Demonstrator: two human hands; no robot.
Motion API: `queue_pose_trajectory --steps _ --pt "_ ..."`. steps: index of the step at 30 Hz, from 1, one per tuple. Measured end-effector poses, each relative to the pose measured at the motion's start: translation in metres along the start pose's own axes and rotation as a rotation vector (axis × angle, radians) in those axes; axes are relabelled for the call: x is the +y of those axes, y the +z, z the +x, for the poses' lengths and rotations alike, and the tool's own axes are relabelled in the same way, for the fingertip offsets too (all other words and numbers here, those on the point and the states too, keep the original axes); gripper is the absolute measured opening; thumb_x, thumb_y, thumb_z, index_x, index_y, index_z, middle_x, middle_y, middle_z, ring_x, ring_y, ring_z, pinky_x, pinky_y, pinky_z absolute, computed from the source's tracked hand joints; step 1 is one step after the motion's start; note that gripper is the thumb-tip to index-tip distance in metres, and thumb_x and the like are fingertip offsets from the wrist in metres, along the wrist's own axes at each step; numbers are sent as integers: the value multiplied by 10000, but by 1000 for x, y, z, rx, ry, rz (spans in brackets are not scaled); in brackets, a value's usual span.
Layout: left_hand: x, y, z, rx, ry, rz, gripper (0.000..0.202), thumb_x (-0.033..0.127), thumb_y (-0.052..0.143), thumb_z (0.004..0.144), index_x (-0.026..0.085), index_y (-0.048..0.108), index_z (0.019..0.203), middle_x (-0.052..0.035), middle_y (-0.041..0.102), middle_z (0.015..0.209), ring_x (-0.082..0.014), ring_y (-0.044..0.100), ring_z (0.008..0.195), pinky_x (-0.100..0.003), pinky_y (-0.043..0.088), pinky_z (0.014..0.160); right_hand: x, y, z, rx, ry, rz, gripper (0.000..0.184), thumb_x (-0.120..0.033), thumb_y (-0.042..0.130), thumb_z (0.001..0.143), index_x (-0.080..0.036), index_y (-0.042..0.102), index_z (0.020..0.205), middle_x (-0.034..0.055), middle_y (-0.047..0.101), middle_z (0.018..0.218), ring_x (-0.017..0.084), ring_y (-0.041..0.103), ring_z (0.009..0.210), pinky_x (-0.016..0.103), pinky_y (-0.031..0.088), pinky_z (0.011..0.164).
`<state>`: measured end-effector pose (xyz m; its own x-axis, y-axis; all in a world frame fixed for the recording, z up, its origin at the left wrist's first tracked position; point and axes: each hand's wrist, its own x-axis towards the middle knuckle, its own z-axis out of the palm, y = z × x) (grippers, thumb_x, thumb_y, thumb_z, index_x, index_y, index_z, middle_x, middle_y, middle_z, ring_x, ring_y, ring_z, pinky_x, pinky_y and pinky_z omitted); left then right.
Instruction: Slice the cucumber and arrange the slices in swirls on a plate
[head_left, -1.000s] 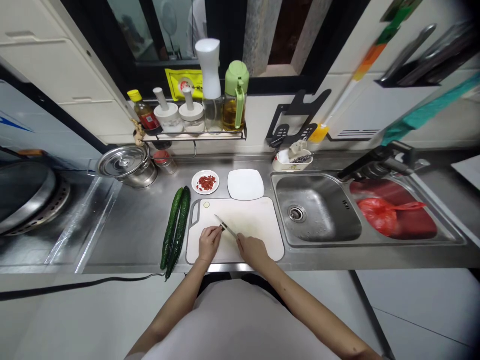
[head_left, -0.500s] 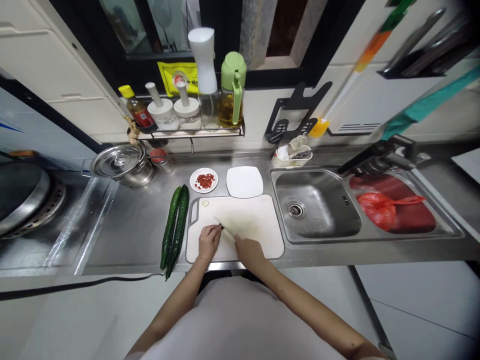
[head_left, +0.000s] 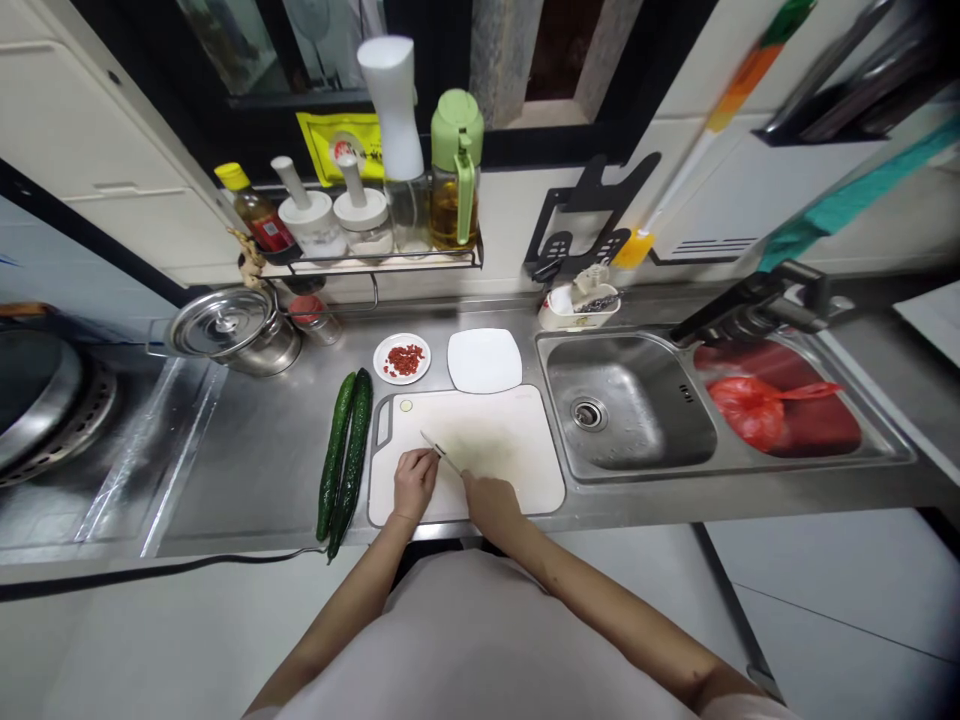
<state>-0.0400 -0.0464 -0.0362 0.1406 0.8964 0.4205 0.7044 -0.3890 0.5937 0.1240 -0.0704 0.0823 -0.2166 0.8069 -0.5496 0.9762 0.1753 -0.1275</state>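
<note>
A knife (head_left: 448, 458) slants over the white cutting board (head_left: 517, 425), its tip pointing up and left. My right hand (head_left: 491, 505) is closed around its handle. On the board's left side my left hand (head_left: 415, 482) has its fingers pinched together right beside the blade. Whatever those fingers hold, if anything, is hidden. A pale green round slice (head_left: 406, 406) lies near the board's upper left corner, apart from both hands. Two long cucumbers (head_left: 345, 462) rest side by side on the counter, left of the board. A damp greenish stain marks the board's middle.
Behind the board sit a small plate of red bits (head_left: 402, 359) and a white square plate (head_left: 484, 361). A double sink (head_left: 630, 405) is on the right, with a red plastic bag (head_left: 750, 410). At back left stands a lidded steel pot (head_left: 232, 330) below the condiment rack (head_left: 382, 262).
The view has shifted slightly. The knife's blade now shows more broadly beside my left fingertips. Both hands stay in nearly the same place on the board.
</note>
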Motion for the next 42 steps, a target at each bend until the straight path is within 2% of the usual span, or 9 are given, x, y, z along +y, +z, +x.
queue_pose_trajectory --steps 6,24,42 --pt "-1 1 0 -7 4 17 184 209 508 917 197 691 902 -71 657 905 -182 580 861 -331 486 783 -2 -5 2 -43 10 0 287 -97 361 921 -144 518 1156 152 708 924 238 699 913 294 506 721" --pt "-3 2 -3 -24 -1 10 190 203 496 920 205 685 939 -72 662 913 -185 579 880 -336 484 792 -2 3 12 12 2 33 264 -106 375 916 -143 544 1116 142 708 906 232 698 900 294 500 728" --pt "-3 4 -2 -7 -10 -28 183 197 511 918 213 688 963 -66 668 914 -179 587 889 -323 492 788 4 -1 24 -24 -20 24 272 -97 414 905 -155 572 1119 140 711 942 231 690 957 297 510 758"
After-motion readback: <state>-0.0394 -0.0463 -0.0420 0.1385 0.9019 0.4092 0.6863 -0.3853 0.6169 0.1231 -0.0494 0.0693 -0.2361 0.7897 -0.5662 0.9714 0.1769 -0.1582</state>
